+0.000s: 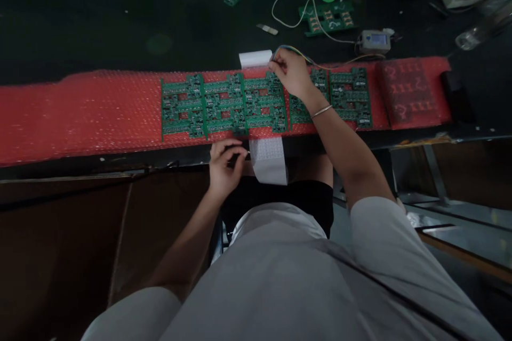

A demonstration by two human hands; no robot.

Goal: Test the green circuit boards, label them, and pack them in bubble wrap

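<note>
Green circuit boards (pixel 224 101) lie in a row on red bubble wrap (pixel 104 114) along the counter (pixel 100 26). Above them, the right hand (pixel 294 72) has its fingers pinched around coloured wires (pixel 289 48). The left hand (pixel 224 170), thumb and forefinger nearly meeting, is beside a hanging paper strip (pixel 269 162); whether it grips anything, I cannot tell. Beyond sits a small screened device (pixel 375 41).

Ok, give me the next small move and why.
Probably lower the near end of the coloured wires onto the middle circuit panel: the right hand appears to pinch them by that panel's far edge, and they trail toward the small device with a screen.
</note>
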